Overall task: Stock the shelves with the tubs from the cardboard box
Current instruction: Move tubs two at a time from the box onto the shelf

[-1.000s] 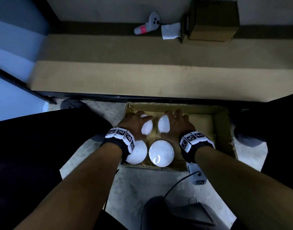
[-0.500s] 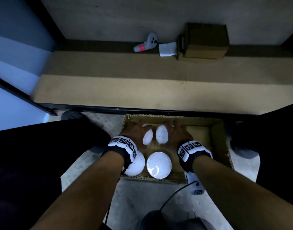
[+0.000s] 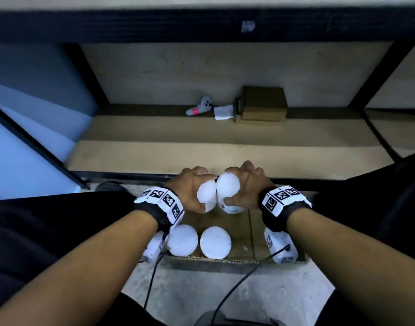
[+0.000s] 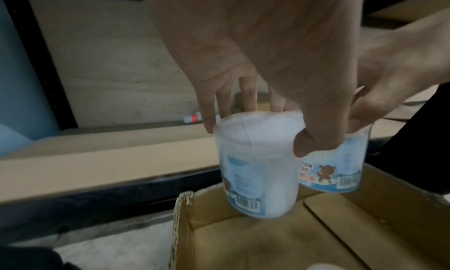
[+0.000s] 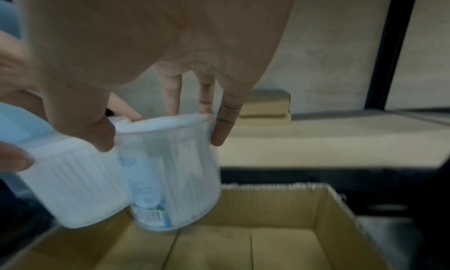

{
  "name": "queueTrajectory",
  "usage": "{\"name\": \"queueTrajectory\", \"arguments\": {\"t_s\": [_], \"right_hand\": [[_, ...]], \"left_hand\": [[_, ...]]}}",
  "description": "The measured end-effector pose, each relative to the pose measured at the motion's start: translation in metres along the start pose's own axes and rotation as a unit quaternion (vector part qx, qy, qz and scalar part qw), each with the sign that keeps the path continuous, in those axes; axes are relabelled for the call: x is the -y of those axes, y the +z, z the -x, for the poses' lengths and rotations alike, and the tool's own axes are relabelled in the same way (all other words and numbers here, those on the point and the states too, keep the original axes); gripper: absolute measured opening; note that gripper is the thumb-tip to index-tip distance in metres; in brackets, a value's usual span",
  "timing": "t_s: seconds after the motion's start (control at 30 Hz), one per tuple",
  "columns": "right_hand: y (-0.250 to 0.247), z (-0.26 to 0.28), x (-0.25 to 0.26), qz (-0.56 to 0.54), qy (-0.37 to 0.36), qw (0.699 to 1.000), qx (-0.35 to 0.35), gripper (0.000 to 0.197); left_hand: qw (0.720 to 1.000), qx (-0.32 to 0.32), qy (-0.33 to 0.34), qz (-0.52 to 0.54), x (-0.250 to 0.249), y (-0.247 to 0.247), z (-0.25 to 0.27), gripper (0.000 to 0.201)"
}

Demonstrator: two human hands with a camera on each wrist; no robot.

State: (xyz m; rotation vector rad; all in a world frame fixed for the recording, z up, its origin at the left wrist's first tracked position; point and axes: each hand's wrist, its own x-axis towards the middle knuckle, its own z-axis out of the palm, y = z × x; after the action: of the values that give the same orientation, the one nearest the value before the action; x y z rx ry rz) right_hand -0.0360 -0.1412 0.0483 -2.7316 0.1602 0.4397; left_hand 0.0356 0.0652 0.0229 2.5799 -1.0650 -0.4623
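Note:
Each hand grips one clear tub with a white lid by its top, side by side above the far end of the cardboard box (image 3: pixel 252 236). My left hand (image 3: pixel 191 188) holds the left tub (image 3: pixel 206 196), seen as a blue-labelled tub (image 4: pixel 258 170) in the left wrist view. My right hand (image 3: pixel 247 185) holds the right tub (image 3: pixel 227 189), shown as a ribbed clear tub (image 5: pixel 170 170) in the right wrist view. Two more tubs stand in the box's near left corner, one tub (image 3: pixel 182 240) left of the other tub (image 3: pixel 215 242).
Just beyond the box runs a low wooden shelf (image 3: pixel 201 158) with a black front rail. At its back lie a white controller (image 3: pixel 200 105), a white paper (image 3: pixel 223 112) and a small cardboard box (image 3: pixel 261 104). Dark-trousered legs flank the box. Cables trail over the floor.
Both hands closed round the two far tubs and lifted them up out of the box. My view tilted up, showing more of the shelf.

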Motion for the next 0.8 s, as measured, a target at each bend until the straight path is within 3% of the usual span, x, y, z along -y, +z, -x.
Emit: {"name": "queueTrajectory", "arguments": {"t_s": [0.3,0.43,0.63,0.8], "right_hand": [[-0.074,0.058,0.015,-0.009,-0.045,0.995,-0.094,0.080],[-0.123,0.083,0.024,-0.007,-0.075,0.985,-0.155,0.070],[-0.198,0.107,0.040,-0.029,-0.087,0.963,-0.254,0.073],[-0.249,0.127,0.047,-0.039,-0.097,0.949,-0.298,0.088]], "left_hand": [[0.995,-0.006,0.031,-0.098,-0.060,-0.100,0.033,0.087],[0.990,-0.040,0.045,-0.128,-0.087,-0.151,0.042,0.086],[0.977,-0.117,0.100,-0.150,-0.130,-0.226,0.056,0.075],[0.956,-0.168,0.122,-0.207,-0.155,-0.279,0.056,0.075]]}}
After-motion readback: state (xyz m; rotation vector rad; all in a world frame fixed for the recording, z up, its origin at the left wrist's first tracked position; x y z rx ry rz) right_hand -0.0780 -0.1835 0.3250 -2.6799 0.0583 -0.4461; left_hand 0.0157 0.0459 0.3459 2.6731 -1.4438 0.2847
